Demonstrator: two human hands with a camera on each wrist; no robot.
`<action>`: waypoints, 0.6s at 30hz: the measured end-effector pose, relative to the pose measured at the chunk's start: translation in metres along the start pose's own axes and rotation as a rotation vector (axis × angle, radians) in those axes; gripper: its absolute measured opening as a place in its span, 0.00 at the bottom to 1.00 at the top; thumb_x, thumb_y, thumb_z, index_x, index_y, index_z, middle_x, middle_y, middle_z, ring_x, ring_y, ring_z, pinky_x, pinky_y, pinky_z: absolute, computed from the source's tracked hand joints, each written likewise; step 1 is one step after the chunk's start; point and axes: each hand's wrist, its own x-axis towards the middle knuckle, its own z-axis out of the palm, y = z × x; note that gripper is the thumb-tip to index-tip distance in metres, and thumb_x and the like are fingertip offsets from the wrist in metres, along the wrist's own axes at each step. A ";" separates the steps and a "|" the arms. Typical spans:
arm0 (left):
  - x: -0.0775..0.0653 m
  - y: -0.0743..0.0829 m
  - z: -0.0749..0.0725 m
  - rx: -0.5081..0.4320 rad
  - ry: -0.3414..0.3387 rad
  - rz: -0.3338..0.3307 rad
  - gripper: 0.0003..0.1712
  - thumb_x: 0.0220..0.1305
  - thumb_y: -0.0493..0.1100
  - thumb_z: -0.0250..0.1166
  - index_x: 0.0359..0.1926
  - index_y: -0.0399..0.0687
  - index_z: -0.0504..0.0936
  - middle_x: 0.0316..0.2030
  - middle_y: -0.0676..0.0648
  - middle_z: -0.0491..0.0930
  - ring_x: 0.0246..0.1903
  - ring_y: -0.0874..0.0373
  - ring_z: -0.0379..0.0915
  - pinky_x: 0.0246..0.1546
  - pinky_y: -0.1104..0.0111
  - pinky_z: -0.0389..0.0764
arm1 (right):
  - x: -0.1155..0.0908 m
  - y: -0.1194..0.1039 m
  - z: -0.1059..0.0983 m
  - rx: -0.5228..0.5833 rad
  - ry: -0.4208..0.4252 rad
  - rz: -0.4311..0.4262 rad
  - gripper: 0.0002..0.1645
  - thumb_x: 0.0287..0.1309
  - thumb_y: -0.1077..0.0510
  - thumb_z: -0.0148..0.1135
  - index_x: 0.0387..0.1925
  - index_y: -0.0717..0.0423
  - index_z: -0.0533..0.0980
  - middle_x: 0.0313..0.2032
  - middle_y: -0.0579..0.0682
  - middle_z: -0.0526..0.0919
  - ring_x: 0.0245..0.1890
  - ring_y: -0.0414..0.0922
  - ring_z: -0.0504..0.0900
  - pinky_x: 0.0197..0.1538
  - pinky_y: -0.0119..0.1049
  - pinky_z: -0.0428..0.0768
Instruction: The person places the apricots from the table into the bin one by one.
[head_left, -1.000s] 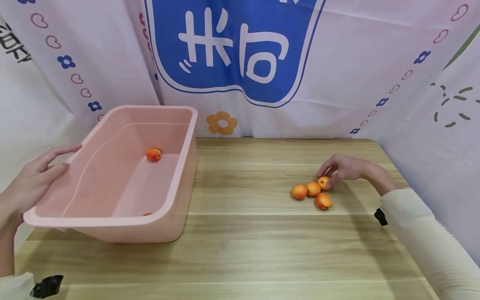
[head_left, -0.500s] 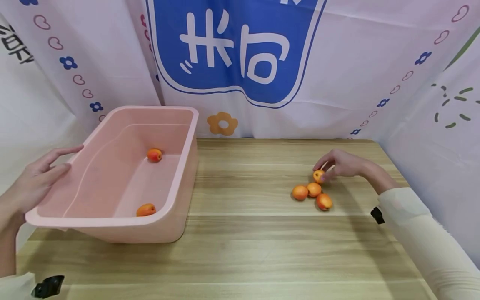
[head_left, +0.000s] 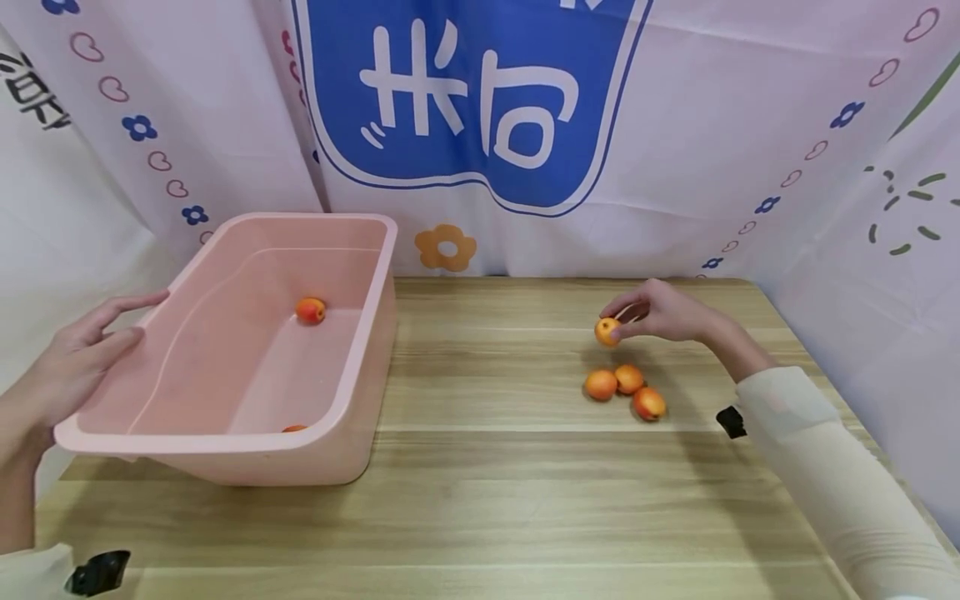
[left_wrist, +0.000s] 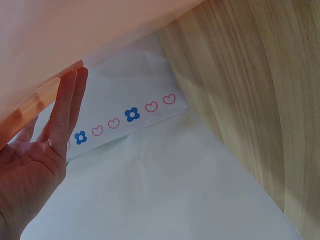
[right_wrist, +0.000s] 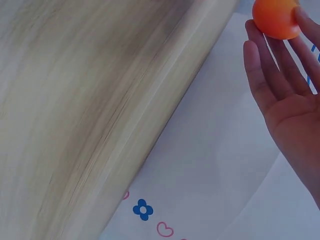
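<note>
My right hand (head_left: 656,312) pinches a small orange apricot-like fruit (head_left: 607,332) between thumb and fingertips, raised above the table. In the right wrist view this fruit (right_wrist: 276,17) sits at the fingertips, at the top edge. Just below the hand, several similar fruits (head_left: 601,385) lie close together on the wood. On the other side, my left hand (head_left: 71,367) holds the left rim of a pink plastic bin (head_left: 360,350), thumb over the inside and fingers outside. From the left wrist, fingers (left_wrist: 62,102) show against the bin's outer wall (left_wrist: 100,25).
Inside the bin, a red-orange fruit (head_left: 311,311) lies toward the back; another (head_left: 295,428) is mostly hidden behind the front rim. The wooden table (head_left: 487,500) meets a printed white cloth (head_left: 712,125) at the back. More cloth hangs along both sides.
My right hand has lifted one fruit from the group and carried it up and left. My left hand stays on the bin. The fruit near the bin's front has rolled back and forth.
</note>
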 end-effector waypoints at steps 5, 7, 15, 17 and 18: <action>0.000 0.001 -0.001 -0.062 -0.014 -0.004 0.26 0.84 0.39 0.45 0.63 0.81 0.75 0.37 0.63 0.86 0.22 0.57 0.86 0.18 0.65 0.84 | 0.005 -0.010 0.003 0.071 0.012 -0.002 0.19 0.60 0.66 0.74 0.52 0.70 0.83 0.46 0.61 0.89 0.48 0.55 0.89 0.49 0.34 0.87; 0.000 0.002 -0.001 -0.049 -0.014 -0.006 0.26 0.84 0.39 0.45 0.63 0.82 0.74 0.36 0.63 0.86 0.22 0.56 0.86 0.17 0.65 0.84 | 0.008 -0.015 0.004 0.097 0.017 -0.008 0.19 0.60 0.67 0.73 0.52 0.71 0.83 0.46 0.62 0.89 0.48 0.55 0.89 0.49 0.34 0.87; -0.002 0.004 0.002 -0.033 -0.002 -0.008 0.28 0.84 0.39 0.45 0.62 0.84 0.75 0.35 0.63 0.86 0.22 0.58 0.85 0.17 0.66 0.84 | 0.021 -0.027 0.008 0.148 0.037 -0.050 0.18 0.61 0.69 0.72 0.52 0.72 0.82 0.47 0.64 0.88 0.48 0.56 0.89 0.49 0.36 0.87; -0.002 0.003 0.001 -0.047 0.002 -0.002 0.28 0.84 0.38 0.46 0.62 0.84 0.76 0.35 0.63 0.87 0.22 0.59 0.85 0.18 0.66 0.84 | 0.024 -0.030 0.010 0.152 0.048 -0.047 0.18 0.61 0.69 0.72 0.52 0.73 0.82 0.47 0.64 0.88 0.48 0.57 0.89 0.49 0.36 0.87; -0.003 0.003 0.001 -0.057 0.004 0.000 0.28 0.84 0.38 0.46 0.62 0.83 0.77 0.35 0.62 0.87 0.22 0.59 0.85 0.18 0.67 0.84 | 0.025 -0.032 0.010 0.155 0.054 -0.046 0.18 0.61 0.69 0.72 0.52 0.73 0.82 0.47 0.65 0.88 0.48 0.57 0.89 0.50 0.36 0.87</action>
